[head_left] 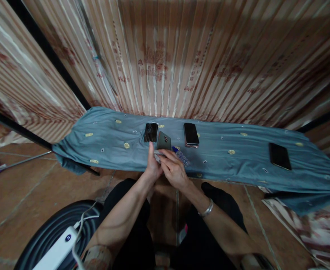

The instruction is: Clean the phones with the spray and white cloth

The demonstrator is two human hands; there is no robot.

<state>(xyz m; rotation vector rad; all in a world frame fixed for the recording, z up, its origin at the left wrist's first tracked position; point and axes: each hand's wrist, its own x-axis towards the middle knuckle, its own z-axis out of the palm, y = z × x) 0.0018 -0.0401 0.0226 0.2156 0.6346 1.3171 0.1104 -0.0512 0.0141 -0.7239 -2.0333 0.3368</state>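
A phone [165,140] with a dark grey-green back and a camera cluster rises just beyond my hands, its lower part hidden. My left hand [154,165] is closed around the phone's lower end, thumb up along its left side. My right hand [173,168] is closed with the fingers bent over a small pale grey piece [157,154], perhaps a cloth; its kind is unclear. A clear bottle with a blue top [182,156] lies right beside my right hand. Beyond my left thumb, a phone with a cracked-looking screen [151,132] lies on the cloth.
A blue patterned cloth [218,150] covers the long low table. Stacked phones [191,134] lie right of centre, and a dark tablet-like device [279,156] farther right. Curtains hang behind. On the floor at left are a coiled black hose [41,228] and a white power strip [58,250].
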